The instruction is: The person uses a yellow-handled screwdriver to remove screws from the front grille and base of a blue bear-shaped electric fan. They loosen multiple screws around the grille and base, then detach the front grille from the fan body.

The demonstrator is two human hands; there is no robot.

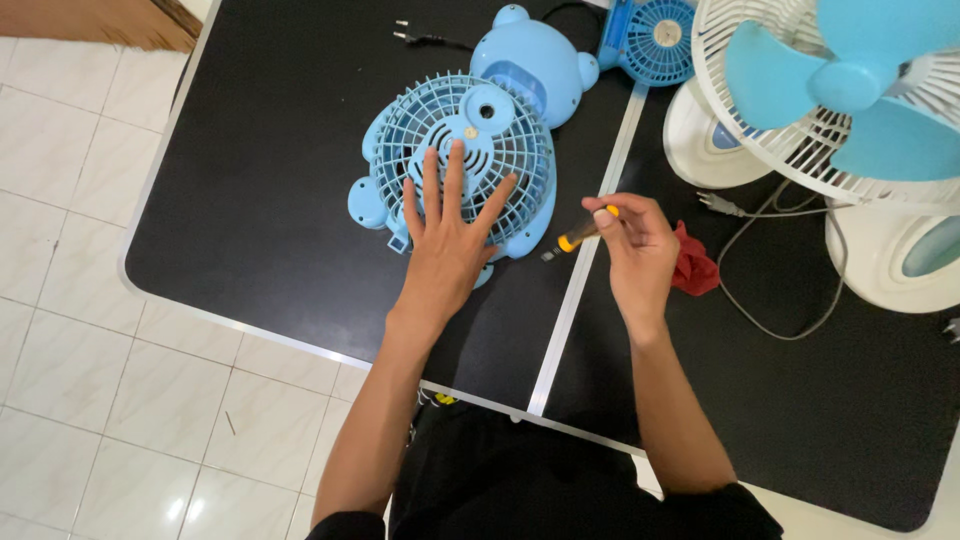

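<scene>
A small light-blue bear-shaped fan (520,70) lies face up on the black table (270,230), its round grille (440,125) towards me. My left hand (445,235) lies flat on the lower part of that grille, fingers spread. My right hand (635,245) hovers just right of the fan and grips a small screwdriver (578,237) with a yellow and black handle, its tip pointing down-left at the fan's lower right edge. A red cloth (695,268) sits partly under my right hand.
A white fan with blue blades (850,90) stands at the upper right, with a white base (900,255) and grey cord (770,300) nearby. Another small blue fan (655,40) lies at the top. A black plug (405,33) rests beyond the bear fan. Tiled floor (70,250) lies left.
</scene>
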